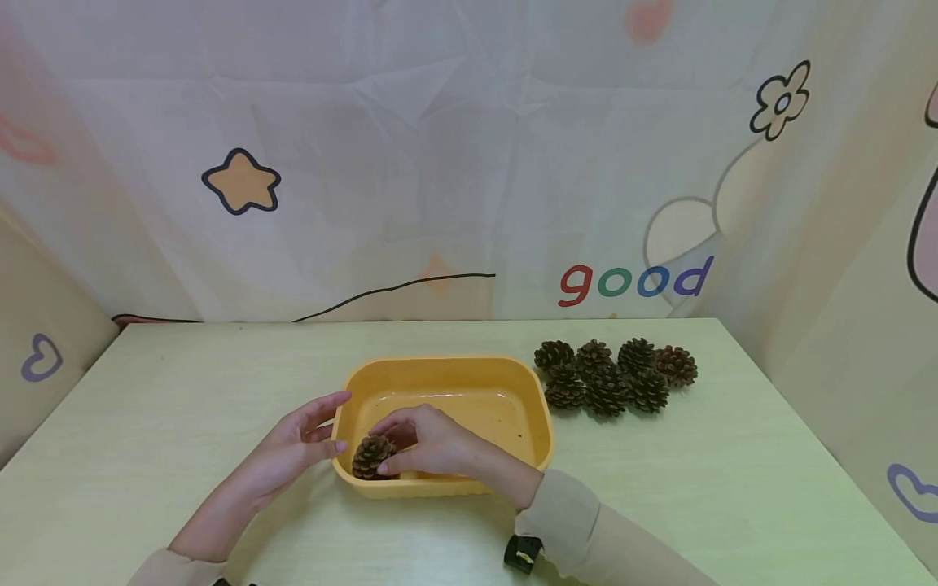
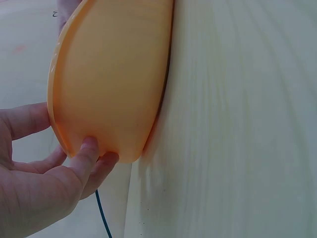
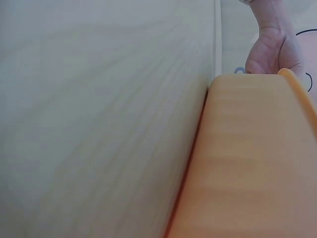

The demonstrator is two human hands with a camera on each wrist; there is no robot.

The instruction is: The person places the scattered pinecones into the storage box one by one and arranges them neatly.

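In the head view my right hand point(image 1: 434, 439) reaches into a yellow plastic tub point(image 1: 440, 487). Its thumb and fingers grip a brown pine cone point(image 1: 372, 457) low in the tub's near left corner. My left hand point(image 1: 300, 446) is at the tub's left end, fingers spread and loosely bent. In the left wrist view, that hand point(image 2: 44, 183) touches the outer wall and rim of the tub point(image 2: 114, 74) from outside. The right wrist view shows the tub's long outer side point(image 3: 242, 158) and part of the left hand point(image 3: 272, 54) beyond it; the right hand itself is out of sight there.
Several pine cones point(image 1: 605, 391) lie clustered on the pale wood-grain table point(image 1: 733, 472), right of the tub. A printed cloth backdrop point(image 1: 440, 179) rises behind the table's far edge and along both sides.
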